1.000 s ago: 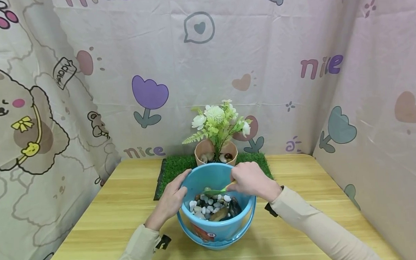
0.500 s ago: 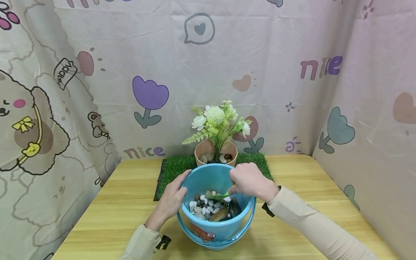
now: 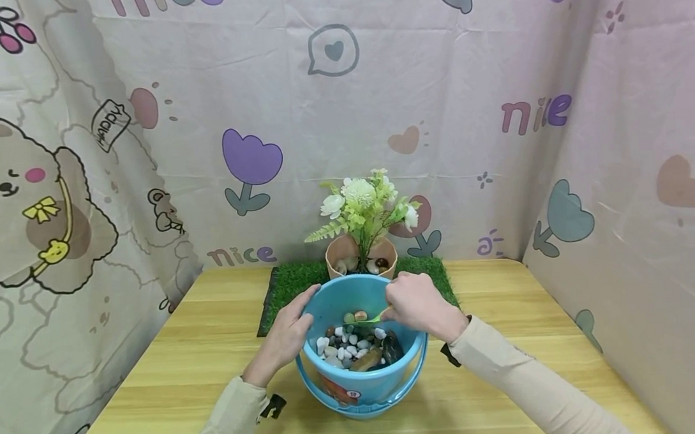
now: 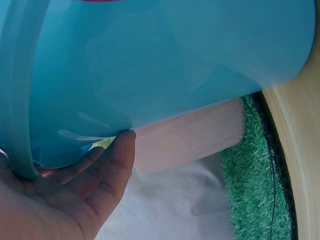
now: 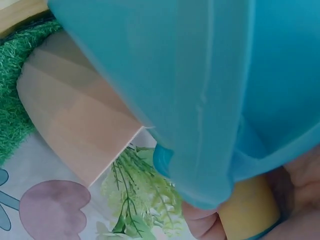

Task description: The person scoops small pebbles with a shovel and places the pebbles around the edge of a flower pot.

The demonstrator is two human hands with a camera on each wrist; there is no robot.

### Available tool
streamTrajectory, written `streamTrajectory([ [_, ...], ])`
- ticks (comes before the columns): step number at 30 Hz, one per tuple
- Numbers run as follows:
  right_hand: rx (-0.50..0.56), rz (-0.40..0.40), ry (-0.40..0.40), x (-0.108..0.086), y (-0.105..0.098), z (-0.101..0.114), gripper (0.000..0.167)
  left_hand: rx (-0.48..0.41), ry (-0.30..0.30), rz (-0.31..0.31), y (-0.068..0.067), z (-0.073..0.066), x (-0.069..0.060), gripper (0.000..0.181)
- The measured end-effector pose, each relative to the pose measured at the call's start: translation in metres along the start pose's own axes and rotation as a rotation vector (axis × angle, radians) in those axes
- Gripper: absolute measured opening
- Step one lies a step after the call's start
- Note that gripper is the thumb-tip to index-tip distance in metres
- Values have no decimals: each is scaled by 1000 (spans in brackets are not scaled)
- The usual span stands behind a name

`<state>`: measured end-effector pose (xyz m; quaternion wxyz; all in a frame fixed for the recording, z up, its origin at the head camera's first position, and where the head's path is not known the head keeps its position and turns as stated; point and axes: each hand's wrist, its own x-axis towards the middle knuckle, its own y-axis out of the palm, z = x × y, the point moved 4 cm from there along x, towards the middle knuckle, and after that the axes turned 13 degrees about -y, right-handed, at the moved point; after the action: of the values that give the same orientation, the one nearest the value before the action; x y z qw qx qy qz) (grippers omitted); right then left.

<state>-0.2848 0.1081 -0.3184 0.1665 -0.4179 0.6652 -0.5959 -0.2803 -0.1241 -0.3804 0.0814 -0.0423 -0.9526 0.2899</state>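
A blue bucket (image 3: 350,300) stands on the table with pebbles (image 3: 346,354) in its bottom, white, dark and brown. My left hand (image 3: 285,334) holds the left side of its rim; in the left wrist view its fingers (image 4: 112,175) lie against the outer wall. Above the bucket's right side, my right hand (image 3: 422,307) grips a small trowel. The trowel's green blade (image 3: 365,322) reaches over the pebbles, with a greenish and a reddish stone at it. In the right wrist view, the yellow handle (image 5: 248,207) shows in my hand, beside the rim.
Behind the bucket, a peach flowerpot (image 3: 336,252) holds white artificial flowers (image 3: 359,192) and a few stones. It stands on a green turf mat (image 3: 295,283). The bucket's handle (image 3: 408,390) hangs down in front. Printed cloth (image 3: 463,79) encloses the wooden table (image 3: 501,333).
The trowel blade dipped lower among the pebbles, then rose slightly. A reddish stone now shows beside the greenish one at the blade. My left hand and the bucket stay put.
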Motion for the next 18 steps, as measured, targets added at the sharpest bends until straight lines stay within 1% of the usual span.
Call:
streamTrajectory([
  [7,-8,-59,-15,-3,1,-6,30,1,8,-2,0,-2,0,60],
  [13,2,-116,-41,-9,0,-10,31,6,16,-4,0,-2,0,60],
  [18,23,-153,-55,-12,1,-13,26,2,16,-2,0,-1,-1,59],
])
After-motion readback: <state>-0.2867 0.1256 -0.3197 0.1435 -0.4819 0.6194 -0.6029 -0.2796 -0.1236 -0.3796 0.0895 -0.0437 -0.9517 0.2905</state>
